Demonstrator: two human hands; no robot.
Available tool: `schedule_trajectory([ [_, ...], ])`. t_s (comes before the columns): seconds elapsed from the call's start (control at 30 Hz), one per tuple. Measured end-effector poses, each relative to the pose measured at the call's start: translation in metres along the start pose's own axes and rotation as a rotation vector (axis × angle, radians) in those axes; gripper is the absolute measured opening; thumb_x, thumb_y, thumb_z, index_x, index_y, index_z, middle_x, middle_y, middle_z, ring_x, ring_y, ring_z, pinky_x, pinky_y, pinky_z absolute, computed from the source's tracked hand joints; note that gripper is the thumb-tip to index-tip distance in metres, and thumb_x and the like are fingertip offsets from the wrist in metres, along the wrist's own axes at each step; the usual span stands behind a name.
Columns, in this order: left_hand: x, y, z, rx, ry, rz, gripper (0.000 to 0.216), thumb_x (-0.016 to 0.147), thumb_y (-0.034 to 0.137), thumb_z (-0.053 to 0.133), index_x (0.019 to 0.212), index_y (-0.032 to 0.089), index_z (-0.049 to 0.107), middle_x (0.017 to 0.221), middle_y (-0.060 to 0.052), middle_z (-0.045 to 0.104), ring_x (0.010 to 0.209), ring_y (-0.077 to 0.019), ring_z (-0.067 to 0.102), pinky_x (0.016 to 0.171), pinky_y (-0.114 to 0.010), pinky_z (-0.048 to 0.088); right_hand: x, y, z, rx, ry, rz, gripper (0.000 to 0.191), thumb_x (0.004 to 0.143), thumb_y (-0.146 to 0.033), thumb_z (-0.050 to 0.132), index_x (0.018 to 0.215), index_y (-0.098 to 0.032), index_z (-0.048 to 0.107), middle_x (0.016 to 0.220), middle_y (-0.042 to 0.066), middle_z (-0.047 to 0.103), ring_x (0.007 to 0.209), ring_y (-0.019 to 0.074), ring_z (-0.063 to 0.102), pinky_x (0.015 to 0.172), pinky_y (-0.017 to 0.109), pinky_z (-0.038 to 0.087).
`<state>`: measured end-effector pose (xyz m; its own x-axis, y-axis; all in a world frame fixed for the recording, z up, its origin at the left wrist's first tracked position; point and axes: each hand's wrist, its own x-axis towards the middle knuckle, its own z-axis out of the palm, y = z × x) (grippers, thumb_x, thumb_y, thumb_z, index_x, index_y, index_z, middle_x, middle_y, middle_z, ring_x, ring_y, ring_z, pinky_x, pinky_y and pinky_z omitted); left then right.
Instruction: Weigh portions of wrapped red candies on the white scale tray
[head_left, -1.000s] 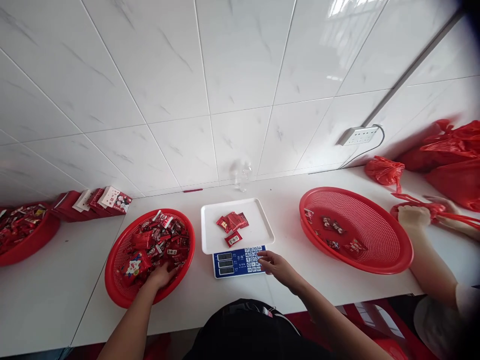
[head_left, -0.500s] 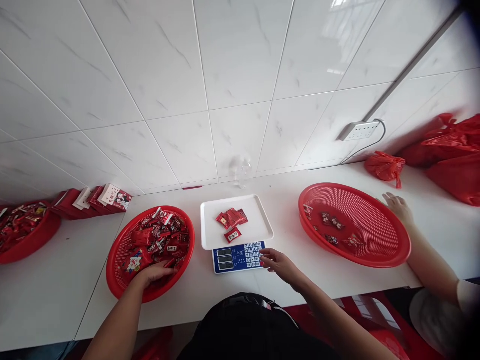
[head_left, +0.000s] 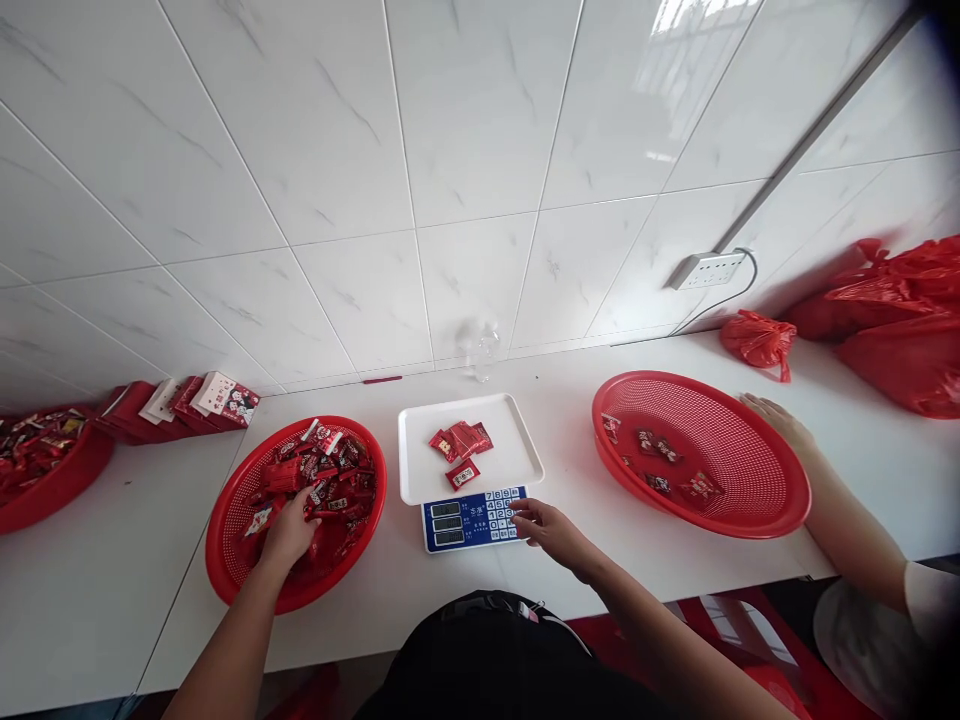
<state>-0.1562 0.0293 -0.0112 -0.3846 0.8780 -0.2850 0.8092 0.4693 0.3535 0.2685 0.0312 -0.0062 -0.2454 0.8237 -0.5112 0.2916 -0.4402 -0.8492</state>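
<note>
My left hand (head_left: 289,530) is down among the wrapped sweets (head_left: 341,490) in a red plastic basket (head_left: 219,530). Its thumb and forefinger are apart and touch the wrappers; the other fingertips are hidden. Over the right edge of the blue keypad of a digital scale (head_left: 474,522) hovers my right hand (head_left: 555,535), fingers loosely bent and apart, holding nothing. On the scale's white tray (head_left: 517,450) lie several small red packets (head_left: 466,438), with one packet (head_left: 463,474) a little apart toward the front.
To the right stands a wider red basket (head_left: 772,480) with several sweets at its bottom; a co-worker's hand (head_left: 780,425) rests behind its rim. Red bags (head_left: 900,320) and a power strip (head_left: 709,270) are beyond. At left are red-and-white boxes (head_left: 225,398) and another sweet-filled basket (head_left: 75,475).
My left hand has moved up and to the left within the basket of sweets. My right hand stays by the keypad. The co-worker's hand has lowered onto the table behind the right basket.
</note>
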Motion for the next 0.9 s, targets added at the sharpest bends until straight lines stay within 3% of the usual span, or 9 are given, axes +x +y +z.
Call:
schedule_trajectory([
  [0.1,-0.005,0.022,-0.007,0.091,0.079,0.084,0.052,0.075,0.015,0.046,0.127,0.016,0.043,0.125,-0.015,0.049,0.112,-0.0299,0.05,0.089,-0.037,0.042,0.001,0.001,0.0,0.004,-0.007,-0.011,0.037,0.072,-0.041,0.058,0.102,-0.019,0.058,0.087,0.004,0.064,0.077,0.0166,0.059,0.068,0.031,0.046],
  [0.23,-0.026,0.066,-0.021,-0.147,0.072,0.128,0.058,0.075,0.018,0.05,0.132,0.02,0.036,0.134,-0.012,0.041,0.116,-0.0279,0.046,0.09,-0.036,0.042,-0.003,-0.005,0.004,0.002,-0.01,-0.029,0.038,0.072,-0.044,0.058,0.101,-0.019,0.058,0.084,0.004,0.063,0.077,0.0172,0.059,0.069,0.032,0.046],
  [0.3,-0.045,0.093,-0.022,-0.402,-0.107,0.158,0.073,0.072,0.025,0.057,0.137,0.027,0.024,0.134,-0.01,0.041,0.106,-0.0246,0.053,0.083,-0.033,0.047,-0.008,-0.014,0.011,0.021,-0.039,-0.061,0.039,0.073,-0.046,0.056,0.101,-0.019,0.058,0.087,0.004,0.063,0.078,0.0177,0.059,0.07,0.033,0.046],
  [0.37,-0.066,0.12,-0.015,-0.656,-0.429,0.21,0.091,0.068,0.027,0.064,0.14,0.033,0.009,0.136,-0.009,0.038,0.096,-0.0214,0.057,0.077,-0.032,0.049,-0.014,-0.025,0.019,0.055,-0.093,-0.111,0.04,0.075,-0.048,0.054,0.104,-0.02,0.056,0.091,0.005,0.062,0.081,0.0178,0.058,0.072,0.032,0.046],
  [0.47,-0.092,0.155,0.008,-0.843,-0.832,0.274,0.105,0.06,0.021,0.072,0.14,0.036,0.004,0.135,-0.01,0.039,0.088,-0.0183,0.06,0.076,-0.032,0.049,-0.02,-0.041,0.033,0.051,-0.197,-0.214,0.04,0.075,-0.048,0.055,0.104,-0.02,0.057,0.094,0.004,0.062,0.083,0.018,0.057,0.073,0.031,0.045],
  [0.57,-0.106,0.178,0.033,-0.936,-0.948,0.277,0.112,0.056,0.015,0.075,0.14,0.035,0.003,0.125,-0.011,0.048,0.087,-0.0178,0.06,0.076,-0.032,0.047,-0.019,-0.047,0.042,-0.017,-0.259,-0.258,0.028,0.074,-0.043,0.058,0.088,-0.019,0.062,0.085,0.003,0.063,0.078,0.0171,0.056,0.068,0.028,0.043],
  [0.73,-0.112,0.19,0.054,-1.041,-1.037,0.144,0.115,0.054,0.008,0.073,0.141,0.03,0.001,0.102,-0.005,0.061,0.084,-0.0156,0.059,0.081,-0.034,0.044,-0.01,-0.033,0.046,-0.033,-0.212,-0.126,0.014,0.071,-0.029,0.058,0.068,-0.016,0.056,0.062,-0.002,0.055,0.058,0.0105,0.048,0.053,0.022,0.035],
  [0.9,-0.112,0.183,0.06,-1.121,-1.091,-0.023,0.094,0.055,0.01,0.074,0.136,0.025,0.027,0.105,-0.008,0.059,0.088,-0.0174,0.059,0.081,-0.033,0.043,0.0,-0.02,0.042,0.055,-0.065,-0.076,0.019,0.072,-0.035,0.056,0.068,-0.017,0.052,0.058,-0.004,0.053,0.053,0.0092,0.045,0.05,0.022,0.034],
])
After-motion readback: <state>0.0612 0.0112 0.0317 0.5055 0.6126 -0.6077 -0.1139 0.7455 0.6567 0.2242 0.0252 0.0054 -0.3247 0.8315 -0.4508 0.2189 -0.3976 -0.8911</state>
